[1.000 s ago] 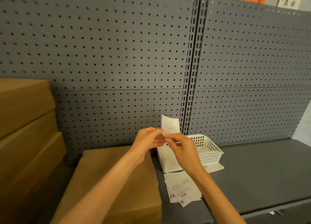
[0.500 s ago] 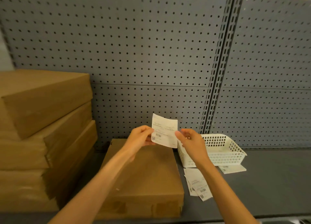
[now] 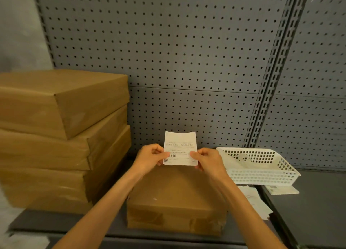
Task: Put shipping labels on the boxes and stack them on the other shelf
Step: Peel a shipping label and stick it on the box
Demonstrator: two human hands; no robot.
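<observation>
A white shipping label (image 3: 180, 148) with a barcode is held upright between both hands. My left hand (image 3: 150, 158) pinches its lower left edge and my right hand (image 3: 206, 161) pinches its lower right edge. The label hangs above the far end of a single brown cardboard box (image 3: 176, 198) that lies flat on the grey shelf (image 3: 309, 211). To the left stands a stack of several brown boxes (image 3: 60, 136).
A white perforated plastic basket (image 3: 262, 167) sits to the right of the box, holding a crumpled bit of paper. Loose labels (image 3: 256, 202) lie in front of it, one more (image 3: 282, 189) under its edge. A grey pegboard wall (image 3: 187, 61) backs the shelf.
The view has swung left, bringing the stack of boxes further in. Both hands now hold the label flat and square over the single box, lower than before.
</observation>
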